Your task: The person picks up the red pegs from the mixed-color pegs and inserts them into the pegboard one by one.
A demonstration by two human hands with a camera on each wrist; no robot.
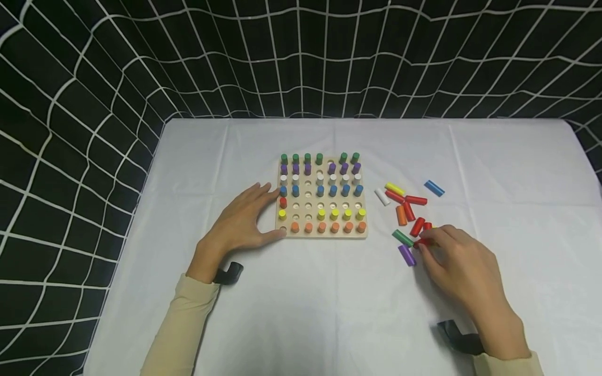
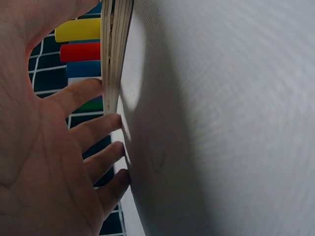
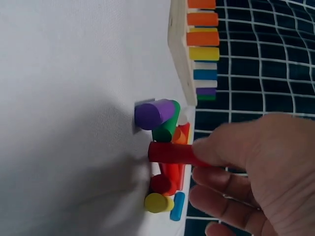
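A wooden pegboard (image 1: 324, 235) lies on the white cloth, with rows of green, purple, white, blue, red, yellow and orange pegs. My left hand (image 1: 242, 219) rests at its left side, fingers spread and nearly straight, fingertips and thumb touching the edge. In the left wrist view the board's layered edge (image 2: 112, 64) meets the index fingertip. My right hand (image 1: 463, 263) is over the loose pegs to the right and pinches a red peg (image 3: 172, 153) between thumb and fingers. A purple peg (image 3: 153, 114) and a green peg (image 3: 167, 129) lie close beside it.
More loose pegs lie right of the board: a white peg (image 1: 382, 197), a yellow peg (image 1: 394, 188), an orange peg (image 1: 401, 215), several red ones and a blue peg (image 1: 434, 188) farther out. Black wrist straps (image 1: 229, 273) show on both arms. White netting (image 1: 301, 55) hangs behind the table.
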